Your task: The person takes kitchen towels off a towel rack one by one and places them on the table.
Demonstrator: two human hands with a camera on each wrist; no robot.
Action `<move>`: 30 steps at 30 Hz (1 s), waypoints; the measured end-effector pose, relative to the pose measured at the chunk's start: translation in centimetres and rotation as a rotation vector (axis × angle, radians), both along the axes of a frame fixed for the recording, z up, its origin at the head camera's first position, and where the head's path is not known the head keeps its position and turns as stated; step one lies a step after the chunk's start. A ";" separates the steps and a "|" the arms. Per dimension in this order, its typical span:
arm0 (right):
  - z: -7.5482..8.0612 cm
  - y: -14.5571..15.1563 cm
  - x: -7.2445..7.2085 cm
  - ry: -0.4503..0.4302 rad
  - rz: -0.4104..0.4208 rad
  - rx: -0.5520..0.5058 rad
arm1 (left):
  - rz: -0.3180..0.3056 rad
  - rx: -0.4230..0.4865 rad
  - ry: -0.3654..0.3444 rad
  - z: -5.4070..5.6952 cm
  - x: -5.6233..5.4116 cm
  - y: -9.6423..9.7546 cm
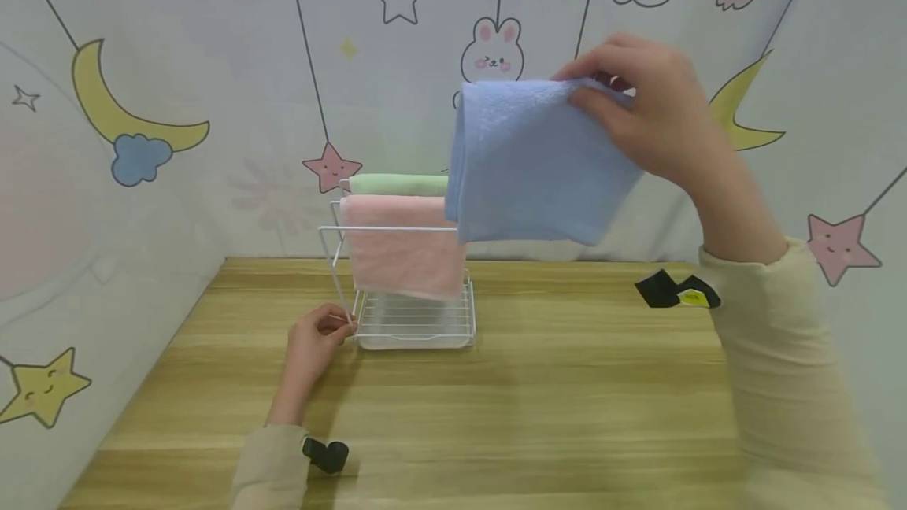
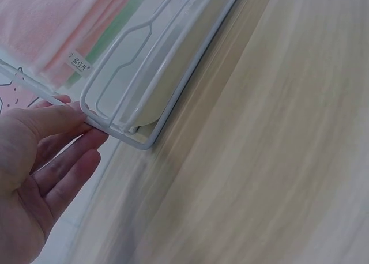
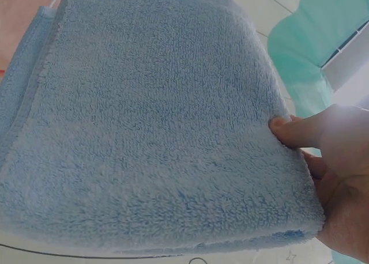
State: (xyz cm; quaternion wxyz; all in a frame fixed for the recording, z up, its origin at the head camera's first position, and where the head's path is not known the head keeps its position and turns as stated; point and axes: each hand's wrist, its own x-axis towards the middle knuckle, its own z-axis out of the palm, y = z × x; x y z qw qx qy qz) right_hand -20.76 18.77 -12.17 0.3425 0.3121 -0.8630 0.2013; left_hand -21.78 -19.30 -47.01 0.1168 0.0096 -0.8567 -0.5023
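Note:
A light blue towel (image 1: 546, 168), folded over, hangs from my right hand (image 1: 655, 112), whose thumb and fingers pinch its upper right edge. The towel is held up in front of the right part of a white wire rack (image 1: 390, 228) and hides that part. Down at the rack's lower left corner, my left hand (image 1: 312, 349) pinches the wire frame between thumb and fingers. Over the rack's bars hang a pink towel (image 1: 404, 254) and, behind it, a green towel (image 1: 397, 184). The front bar's visible stretch is bare. In the left wrist view, a small white label (image 2: 79, 63) shows on the pink towel's edge.
The rack's base holds a wire grid over a white tray (image 1: 414, 343). It stands near the back of a wood-grain table (image 1: 567, 400). Behind hangs a white cloth backdrop (image 1: 255, 46) printed with stars, moons and a rabbit. Small black devices sit on both sleeves.

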 end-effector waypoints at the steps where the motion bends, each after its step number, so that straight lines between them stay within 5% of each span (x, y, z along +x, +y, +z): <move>1: -0.2 0.4 0.0 0.001 -0.001 0.002 | -0.002 -0.005 -0.005 0.0 0.0 0.0; 12: -4.7 5.0 -0.8 -0.073 0.010 0.023 | -0.011 -0.013 0.022 0.1 0.1 0.0; 30: -15.4 6.9 -3.1 -0.226 0.075 0.078 | -0.063 -0.072 0.014 0.3 -0.4 -0.4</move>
